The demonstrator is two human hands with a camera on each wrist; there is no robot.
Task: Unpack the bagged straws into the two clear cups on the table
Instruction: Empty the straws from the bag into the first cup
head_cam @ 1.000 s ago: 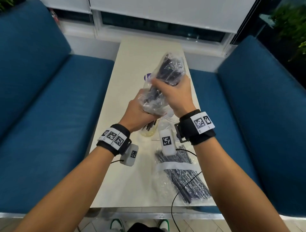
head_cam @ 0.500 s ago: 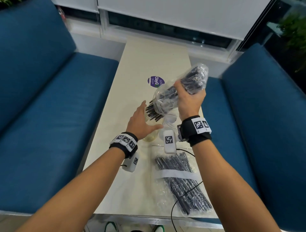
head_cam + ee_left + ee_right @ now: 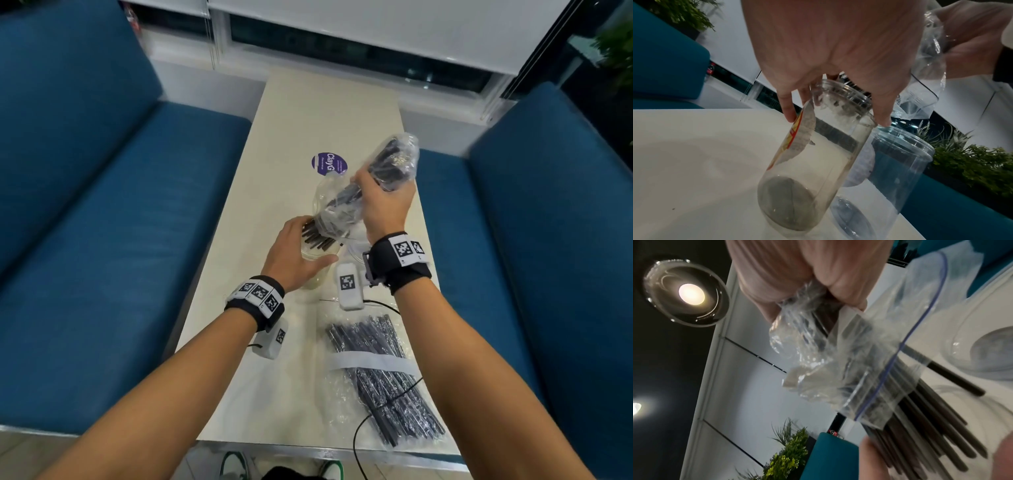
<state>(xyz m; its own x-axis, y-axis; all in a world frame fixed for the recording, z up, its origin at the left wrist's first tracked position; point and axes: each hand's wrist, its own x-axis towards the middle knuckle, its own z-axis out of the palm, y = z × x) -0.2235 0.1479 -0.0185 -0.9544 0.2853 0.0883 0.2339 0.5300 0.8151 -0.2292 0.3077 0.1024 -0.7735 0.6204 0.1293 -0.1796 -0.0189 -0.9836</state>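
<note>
My right hand [image 3: 381,202] grips a clear zip bag [image 3: 399,161] of black straws and holds it tilted, its open end down to the left. Several straw ends [image 3: 317,238] stick out of the bag's mouth over a clear cup [image 3: 818,154] with a peeling label. My left hand [image 3: 298,255] holds that cup by its rim, with a finger [image 3: 789,112] on one side and the thumb on the other. A second clear cup [image 3: 898,170] stands empty right beside it. In the right wrist view the straws [image 3: 937,434] fan out past the bag's blue zip line.
A second, sealed bag of black straws [image 3: 380,373] lies on the white table [image 3: 308,113] near its front edge, with a black cable [image 3: 373,419] across it. A purple sticker [image 3: 329,164] marks the table's middle. Blue sofas [image 3: 102,240] flank both sides.
My left hand let go of the bag and dropped onto the cup's rim. The right hand tipped the bag mouth-down, and the straws slid partly out.
</note>
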